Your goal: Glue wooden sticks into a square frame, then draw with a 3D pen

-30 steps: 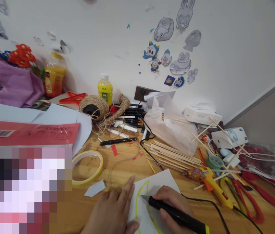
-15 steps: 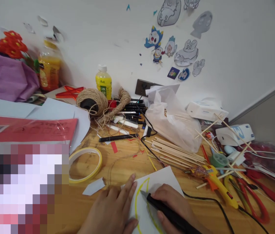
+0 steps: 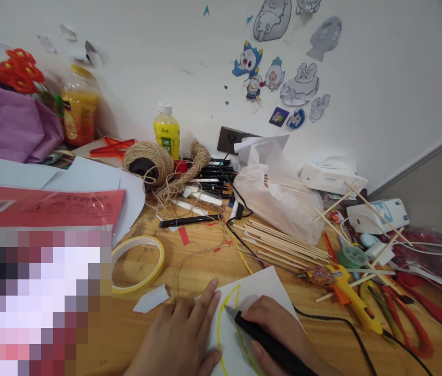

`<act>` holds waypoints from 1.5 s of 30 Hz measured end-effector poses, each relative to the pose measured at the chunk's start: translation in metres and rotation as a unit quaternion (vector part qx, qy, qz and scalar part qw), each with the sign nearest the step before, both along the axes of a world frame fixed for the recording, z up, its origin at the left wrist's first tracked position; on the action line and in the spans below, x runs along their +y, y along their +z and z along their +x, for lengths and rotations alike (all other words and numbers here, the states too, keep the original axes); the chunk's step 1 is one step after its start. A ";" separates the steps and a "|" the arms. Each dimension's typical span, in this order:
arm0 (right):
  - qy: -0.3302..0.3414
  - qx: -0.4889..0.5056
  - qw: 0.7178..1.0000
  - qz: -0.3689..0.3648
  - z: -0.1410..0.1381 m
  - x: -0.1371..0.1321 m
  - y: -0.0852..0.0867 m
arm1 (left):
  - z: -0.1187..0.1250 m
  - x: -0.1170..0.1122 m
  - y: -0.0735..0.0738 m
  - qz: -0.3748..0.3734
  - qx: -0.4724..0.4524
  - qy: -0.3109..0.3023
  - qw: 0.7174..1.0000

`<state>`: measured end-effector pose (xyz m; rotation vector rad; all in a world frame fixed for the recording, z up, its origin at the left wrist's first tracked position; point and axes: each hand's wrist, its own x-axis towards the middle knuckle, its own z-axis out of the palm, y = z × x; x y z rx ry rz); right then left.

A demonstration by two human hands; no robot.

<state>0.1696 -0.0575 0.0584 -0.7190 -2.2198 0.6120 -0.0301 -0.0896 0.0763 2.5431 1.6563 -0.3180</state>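
On the wooden desk lies a white sheet of paper [image 3: 267, 284] bearing a leaf-like outline [image 3: 221, 319] in yellow. My left hand [image 3: 183, 331] rests flat on the sheet's left side, its fingers stretched out and holding nothing. With closed fingers, my right hand [image 3: 281, 329] grips a black pen-shaped tool [image 3: 265, 342] with a pointed grey tip. That tip meets the paper inside the outline, near its upper end. I cannot make out whether it is a nib or a blade. The lower part of the sheet runs out of view.
A yellow tape roll [image 3: 158, 263] and a paper scrap [image 3: 151, 299] lie left of my hands. Beyond them are wooden sticks [image 3: 283, 240], a twine ball [image 3: 148, 162] and black pens [image 3: 191, 221]. A yellow glue gun [image 3: 357, 305] with its cable and red-handled scissors [image 3: 420, 334] lie rightward.
Almost nothing differs. The black tool's rear end has swung slightly to the left, and its tip stays at nearly the same spot. My left hand has kept still.
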 end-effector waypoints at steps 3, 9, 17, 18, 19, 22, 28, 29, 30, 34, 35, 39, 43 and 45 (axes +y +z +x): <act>-0.047 -0.011 0.999 -0.017 0.003 0.000 0.000 | -0.001 0.000 0.001 -0.006 -0.004 -0.007 1.000; -0.032 -0.021 0.999 -0.026 0.006 0.000 0.000 | -0.001 0.000 0.003 -0.010 0.000 0.002 1.000; -0.042 -0.021 0.999 -0.007 0.003 0.000 0.001 | -0.003 0.003 0.004 -0.038 -0.020 -0.008 0.999; -0.043 -0.020 0.999 -0.006 0.002 0.001 0.001 | -0.003 0.003 0.004 -0.038 -0.022 -0.011 0.999; -0.040 -0.022 0.999 -0.005 0.002 0.001 0.002 | -0.003 0.003 0.003 -0.038 -0.025 -0.013 0.999; -0.030 -0.028 0.999 -0.001 0.002 0.001 0.003 | -0.004 0.002 0.000 -0.031 -0.033 -0.013 0.999; -0.032 -0.034 0.999 -0.011 0.005 0.001 0.001 | -0.005 0.001 -0.002 -0.018 -0.037 -0.010 0.999; -0.024 -0.037 0.999 -0.011 0.006 0.001 0.001 | -0.005 0.001 -0.001 -0.018 -0.036 -0.012 0.999; -0.025 -0.039 0.999 -0.008 0.006 0.001 0.001 | -0.005 0.001 -0.001 -0.019 -0.033 -0.013 0.999; -0.051 -0.032 0.998 0.003 0.005 0.003 0.003 | -0.005 0.002 -0.001 -0.017 -0.028 -0.013 0.999; -0.043 -0.031 0.999 0.004 0.005 0.003 0.003 | -0.005 0.002 -0.001 -0.014 -0.030 -0.013 0.999; -0.045 -0.032 0.998 -0.012 0.006 0.002 0.004 | -0.005 0.001 -0.003 -0.009 -0.031 -0.013 0.999; -0.040 -0.034 0.998 -0.022 0.008 0.002 0.002 | -0.005 0.001 -0.003 -0.015 -0.037 -0.013 0.999; -0.029 -0.039 0.999 -0.015 0.009 0.002 0.000 | -0.004 0.001 -0.001 -0.018 -0.034 -0.014 0.999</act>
